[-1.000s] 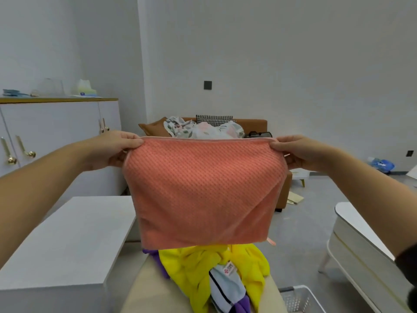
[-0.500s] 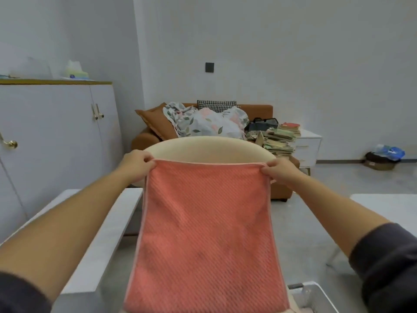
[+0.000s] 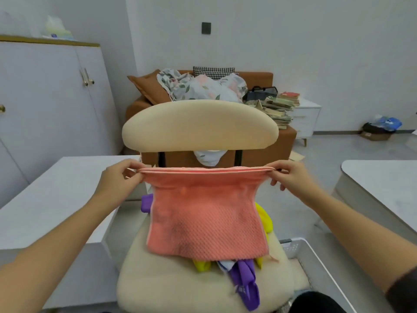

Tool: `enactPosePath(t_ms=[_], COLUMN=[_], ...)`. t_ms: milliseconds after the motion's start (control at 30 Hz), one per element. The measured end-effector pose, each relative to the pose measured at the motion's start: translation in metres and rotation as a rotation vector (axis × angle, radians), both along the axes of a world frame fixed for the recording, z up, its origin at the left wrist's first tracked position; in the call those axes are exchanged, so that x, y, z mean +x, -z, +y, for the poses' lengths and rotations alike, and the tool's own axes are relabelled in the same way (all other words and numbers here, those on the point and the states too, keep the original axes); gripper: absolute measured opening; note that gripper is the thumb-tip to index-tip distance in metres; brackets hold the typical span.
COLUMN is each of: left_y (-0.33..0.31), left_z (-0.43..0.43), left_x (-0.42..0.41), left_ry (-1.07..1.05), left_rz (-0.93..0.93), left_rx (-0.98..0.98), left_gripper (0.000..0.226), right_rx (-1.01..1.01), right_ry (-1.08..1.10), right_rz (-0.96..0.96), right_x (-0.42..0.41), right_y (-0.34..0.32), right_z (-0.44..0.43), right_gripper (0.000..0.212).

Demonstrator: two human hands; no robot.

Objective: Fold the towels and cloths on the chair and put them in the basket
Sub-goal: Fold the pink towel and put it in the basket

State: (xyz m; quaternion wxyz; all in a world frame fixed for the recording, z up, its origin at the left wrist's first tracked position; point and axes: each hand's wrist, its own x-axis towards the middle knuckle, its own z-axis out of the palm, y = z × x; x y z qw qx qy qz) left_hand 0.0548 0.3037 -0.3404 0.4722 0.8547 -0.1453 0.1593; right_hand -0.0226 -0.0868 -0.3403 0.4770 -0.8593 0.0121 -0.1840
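Observation:
A salmon-pink towel hangs doubled over, stretched between my hands above the cream chair. My left hand pinches its top left corner and my right hand pinches the top right corner. Its lower edge drapes onto the pile on the seat. Under it lie a yellow cloth and a purple cloth, mostly hidden by the towel. The white basket stands on the floor at the chair's right side, only partly in view.
A low white table stands to the left and another white table to the right. Behind the chair is a brown sofa with bedding and stacked books. White cabinets line the left wall.
Both hands have lowered the towel from chest height toward the chair seat. The towel hangs shorter now, and the view has tilted down onto the chair.

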Motion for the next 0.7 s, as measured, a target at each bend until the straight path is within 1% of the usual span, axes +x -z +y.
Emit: enactPosePath(t_ms=[67, 133, 233, 333, 400, 433, 533, 633, 700], left_y=[0.018, 0.038, 0.067, 0.094, 0.109, 0.116, 0.133, 0.143, 0.148], left_z=[0.008, 0.015, 0.024, 0.033, 0.034, 0.034, 0.031, 0.026, 0.022], left_x=[-0.023, -0.043, -0.065, -0.071, -0.073, -0.073, -0.069, -0.062, -0.058], left_ry=[0.032, 0.062, 0.120, 0.173, 0.203, 0.224, 0.259, 0.240, 0.224], left_rz=[-0.001, -0.028, -0.121, -0.135, -0.146, -0.151, -0.164, -0.195, -0.220], left_rx=[0.002, 0.065, 0.229, 0.405, 0.540, 0.607, 0.754, 0.840, 0.892], left_gripper=[0.029, 0.030, 0.032, 0.037, 0.034, 0.030, 0.024, 0.032, 0.033], right_rx=[-0.007, -0.057, -0.172, -0.297, -0.444, -0.533, -0.736, -0.845, -0.896], right_ry=[-0.016, -0.032, -0.072, -0.125, -0.155, -0.166, -0.159, -0.135, -0.126], right_rz=[0.026, 0.039, 0.022, 0.050, 0.090, 0.111, 0.185, 0.203, 0.151], right_x=[-0.025, -0.046, -0.073, -0.091, -0.094, -0.094, -0.092, -0.089, -0.087], right_y=[0.015, 0.033, 0.057, 0.073, 0.085, 0.092, 0.108, 0.120, 0.125], right_z=[0.001, 0.002, 0.007, 0.012, 0.011, 0.010, 0.011, 0.015, 0.018], right_gripper=[0.011, 0.017, 0.028, 0.026, 0.034, 0.035, 0.022, 0.011, 0.015])
